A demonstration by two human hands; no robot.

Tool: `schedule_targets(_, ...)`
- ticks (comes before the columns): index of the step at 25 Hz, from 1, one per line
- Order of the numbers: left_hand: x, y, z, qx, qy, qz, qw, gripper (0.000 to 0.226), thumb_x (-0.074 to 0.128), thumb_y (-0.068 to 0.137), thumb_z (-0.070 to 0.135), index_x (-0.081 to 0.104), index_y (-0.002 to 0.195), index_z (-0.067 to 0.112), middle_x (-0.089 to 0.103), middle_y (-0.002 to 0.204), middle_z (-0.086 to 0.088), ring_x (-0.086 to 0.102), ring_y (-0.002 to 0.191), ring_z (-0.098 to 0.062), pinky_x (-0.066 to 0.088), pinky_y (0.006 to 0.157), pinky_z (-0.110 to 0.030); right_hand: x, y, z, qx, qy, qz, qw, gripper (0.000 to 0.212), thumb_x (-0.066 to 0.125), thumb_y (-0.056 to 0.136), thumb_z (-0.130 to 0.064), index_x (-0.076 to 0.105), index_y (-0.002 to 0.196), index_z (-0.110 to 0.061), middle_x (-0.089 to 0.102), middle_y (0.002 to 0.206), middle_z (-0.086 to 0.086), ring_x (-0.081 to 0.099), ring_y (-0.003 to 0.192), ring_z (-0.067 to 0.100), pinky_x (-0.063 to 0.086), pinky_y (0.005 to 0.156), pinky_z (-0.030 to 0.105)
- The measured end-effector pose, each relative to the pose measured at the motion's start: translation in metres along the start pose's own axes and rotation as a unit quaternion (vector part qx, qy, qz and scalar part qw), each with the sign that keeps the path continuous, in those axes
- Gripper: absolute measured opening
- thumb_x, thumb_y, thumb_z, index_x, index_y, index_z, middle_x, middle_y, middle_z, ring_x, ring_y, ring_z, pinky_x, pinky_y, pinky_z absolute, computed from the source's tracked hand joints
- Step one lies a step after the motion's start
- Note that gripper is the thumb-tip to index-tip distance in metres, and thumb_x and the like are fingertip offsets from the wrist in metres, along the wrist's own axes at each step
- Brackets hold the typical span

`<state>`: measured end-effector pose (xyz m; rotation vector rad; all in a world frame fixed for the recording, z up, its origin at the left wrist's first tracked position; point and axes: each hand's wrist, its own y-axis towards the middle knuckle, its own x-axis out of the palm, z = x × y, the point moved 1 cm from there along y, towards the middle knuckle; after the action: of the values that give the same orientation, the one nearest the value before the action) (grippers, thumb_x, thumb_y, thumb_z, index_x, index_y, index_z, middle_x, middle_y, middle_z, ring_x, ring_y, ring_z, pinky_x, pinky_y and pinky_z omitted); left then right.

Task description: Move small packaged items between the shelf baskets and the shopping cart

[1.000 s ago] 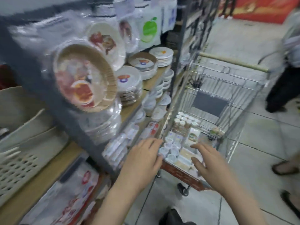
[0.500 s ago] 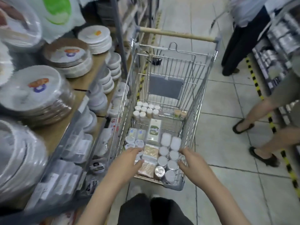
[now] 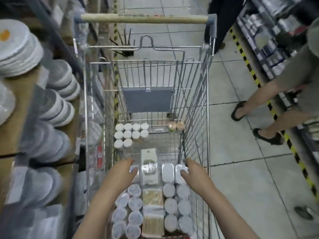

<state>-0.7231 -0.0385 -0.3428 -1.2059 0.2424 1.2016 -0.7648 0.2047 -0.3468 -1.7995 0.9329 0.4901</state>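
A wire shopping cart fills the middle of the view, its floor packed with small packaged items. Round white-lidded tubs lie in rows near me, with clear boxes of cotton swabs between them and a tall white-and-green packet beyond. More small jars stand further in. My left hand reaches into the cart's left side, fingers loosely extended over a small pack. My right hand reaches in on the right, fingers spread above two white rectangular boxes. Neither hand grips anything.
Shelves on the left hold stacks of wrapped paper plates and bowls. Two people's legs in sandals stand on the tiled aisle to the right, beside a shelf of dark tins and yellow-black floor tape. The cart handle is at the far end.
My view swung from the plate shelf to straight over the cart. Both hands moved forward, deeper into the cart over the packed items.
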Motion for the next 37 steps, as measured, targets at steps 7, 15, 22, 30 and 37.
schedule_targets(7,0.046,0.190,0.029,0.034,-0.041,-0.041,0.998,0.031,0.054,0.091,0.022,0.057,0.117,0.007,0.063,0.116,-0.008,0.059,0.106,-0.024,0.048,0.088,-0.033,0.029,0.183,0.017,0.078,0.000,0.032,0.996,0.043,0.050,0.093,-0.020,0.039,0.133,-0.007,0.046,0.132,0.012,0.050,0.116,0.028,0.043,0.088,0.032)
schedule_targets(15,0.124,0.324,0.051,0.040,-0.077,-0.021,0.996,0.053,0.060,0.089,0.029,0.041,0.137,0.019,0.051,0.134,-0.001,0.053,0.117,-0.021,0.044,0.094,-0.032,0.060,0.299,0.041,0.080,-0.056,0.171,0.980,0.052,0.050,0.089,-0.004,0.031,0.136,-0.013,0.031,0.142,0.006,0.049,0.113,0.024,0.045,0.091,0.032)
schedule_targets(22,0.162,0.351,0.067,0.113,-0.106,0.057,0.986,0.035,0.059,0.086,0.016,0.048,0.119,0.013,0.055,0.119,-0.003,0.054,0.109,-0.023,0.046,0.082,-0.036,0.080,0.322,0.051,0.099,-0.087,0.157,0.979,0.065,0.048,0.089,0.001,0.017,0.144,-0.011,0.016,0.150,0.009,0.049,0.114,0.028,0.047,0.089,0.036)
schedule_targets(30,0.163,0.356,0.055,0.146,-0.051,0.077,0.985,0.047,0.068,0.084,0.028,0.048,0.125,0.019,0.051,0.119,-0.001,0.052,0.108,-0.021,0.046,0.083,-0.035,0.080,0.332,0.057,0.107,-0.138,0.180,0.968,0.064,0.057,0.081,0.009,0.030,0.136,-0.011,0.034,0.132,0.011,0.061,0.097,0.024,0.051,0.075,0.032)
schedule_targets(37,0.130,0.306,0.022,0.024,-0.257,0.089,0.962,0.029,0.075,0.076,0.028,0.051,0.092,0.031,0.062,0.082,0.012,0.060,0.074,-0.008,0.046,0.060,-0.017,0.076,0.303,0.041,0.082,0.066,0.208,0.973,0.031,0.061,0.089,-0.028,0.051,0.117,-0.018,0.062,0.112,0.000,0.061,0.095,0.019,0.046,0.075,0.028)
